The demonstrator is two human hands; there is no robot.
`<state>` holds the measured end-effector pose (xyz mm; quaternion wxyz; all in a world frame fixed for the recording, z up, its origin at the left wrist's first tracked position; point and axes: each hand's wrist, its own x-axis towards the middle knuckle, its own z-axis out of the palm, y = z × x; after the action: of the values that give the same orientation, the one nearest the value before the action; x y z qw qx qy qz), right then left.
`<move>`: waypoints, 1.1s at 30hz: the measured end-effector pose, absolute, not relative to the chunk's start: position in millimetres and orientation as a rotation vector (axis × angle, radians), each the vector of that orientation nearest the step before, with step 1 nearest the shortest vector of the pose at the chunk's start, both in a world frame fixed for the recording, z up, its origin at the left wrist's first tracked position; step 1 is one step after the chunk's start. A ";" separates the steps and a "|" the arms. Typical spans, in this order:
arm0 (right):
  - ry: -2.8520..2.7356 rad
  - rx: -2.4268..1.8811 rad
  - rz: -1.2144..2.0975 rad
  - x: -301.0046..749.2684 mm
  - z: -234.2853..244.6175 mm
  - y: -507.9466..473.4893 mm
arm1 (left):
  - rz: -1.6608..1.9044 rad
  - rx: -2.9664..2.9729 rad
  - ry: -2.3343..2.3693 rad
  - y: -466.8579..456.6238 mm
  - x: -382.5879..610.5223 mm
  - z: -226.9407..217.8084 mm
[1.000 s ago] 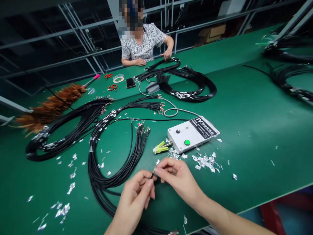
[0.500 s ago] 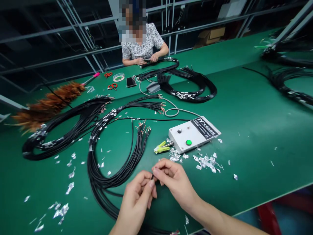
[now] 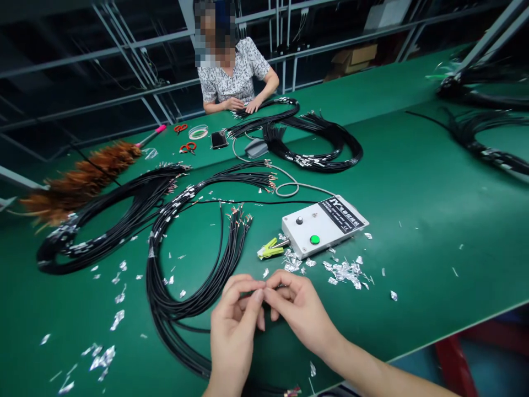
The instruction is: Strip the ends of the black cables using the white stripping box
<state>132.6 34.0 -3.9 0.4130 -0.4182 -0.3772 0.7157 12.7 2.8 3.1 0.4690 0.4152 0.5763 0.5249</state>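
My left hand (image 3: 237,317) is closed in a pinch on the end of a thin black cable, mostly hidden by the fingers; a bit of red shows between them. The thumb and forefinger of my right hand (image 3: 295,306) pinch at the same spot, their tips meeting the left fingertips. What exactly lies between the right fingertips is too small to see. Left of the hands curves a bundle of black cables (image 3: 154,275) with stripped, coppery ends. Just beyond them is a white control box (image 3: 303,237) with a green button and a yellow-green clip (image 3: 270,249) on its shaft.
Foil scraps (image 3: 345,273) litter the green table (image 3: 413,231). More black cable coils (image 3: 53,259) lie left, far and right. An orange-brown duster (image 3: 91,171), red-handled scissors (image 3: 188,148) and a phone (image 3: 219,139) lie farther back. A co-worker (image 3: 231,77) sits opposite, hands on cables.
My hands have turned slightly and their fingertips now meet; the dark cable piece seen between them is hidden. Across the table, the co-worker's hands have shifted and lowered onto the cables.
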 end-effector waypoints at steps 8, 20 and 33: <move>-1.326 -1.127 1.521 136.4 -2.3 32.1 | 1.254 1.576 1.670 -3.5 11.1 -4.7; -2.383 -0.898 0.252 165.3 2.6 60.9 | 1.046 1.304 1.571 9.6 3.4 -7.1; -2.677 -0.990 -0.089 177.2 16.5 113.1 | 0.970 1.504 1.668 39.9 -2.3 -6.2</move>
<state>177.2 113.1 16.5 0.1428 -0.3431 -0.9279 -0.0308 -2.3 39.9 -6.2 0.3407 0.5780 0.6410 0.3726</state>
